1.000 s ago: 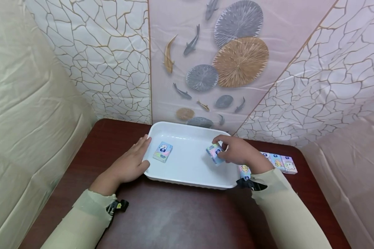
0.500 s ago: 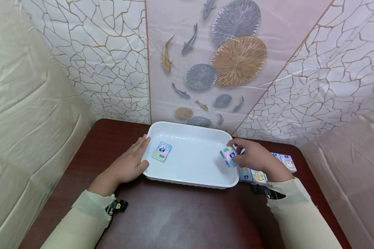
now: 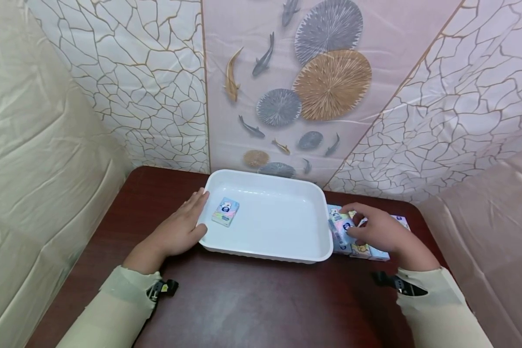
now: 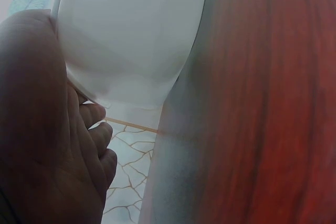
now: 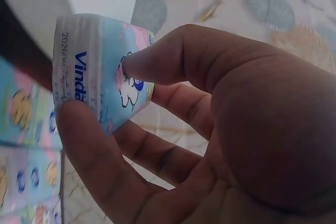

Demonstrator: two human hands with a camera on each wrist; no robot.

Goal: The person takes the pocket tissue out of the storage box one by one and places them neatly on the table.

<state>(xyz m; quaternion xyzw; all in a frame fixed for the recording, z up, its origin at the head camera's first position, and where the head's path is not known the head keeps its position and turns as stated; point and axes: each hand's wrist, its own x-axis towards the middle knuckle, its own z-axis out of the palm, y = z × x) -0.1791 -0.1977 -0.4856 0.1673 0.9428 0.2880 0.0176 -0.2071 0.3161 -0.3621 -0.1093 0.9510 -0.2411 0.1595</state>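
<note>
In the head view my left hand (image 3: 181, 227) lies against the left end of a white plastic tray (image 3: 265, 253), fingers extended along its rim. The left wrist view shows that palm beside the tray's outer wall (image 4: 126, 40). A small pastel tissue packet (image 3: 225, 211) lies flat inside, at the tray's left end. Just right of the tray, my right hand (image 3: 380, 234) pinches another tissue packet (image 3: 343, 227) between thumb and fingers. That packet (image 5: 118, 72) shows a blue face with a cartoon figure and a white end with lettering in the right wrist view.
Several more tissue packets (image 3: 379, 254) lie in rows on the dark red-brown table (image 3: 252, 304) right of the tray, partly covered by my right hand. Behind the table hangs a patterned cloth (image 3: 261, 145); pale padded sheets (image 3: 48, 145) stand at the sides.
My right hand has carried its tissue packet rightward, from above the tray's right part to over the packets beside it. My left hand and the packet in the tray stay put.
</note>
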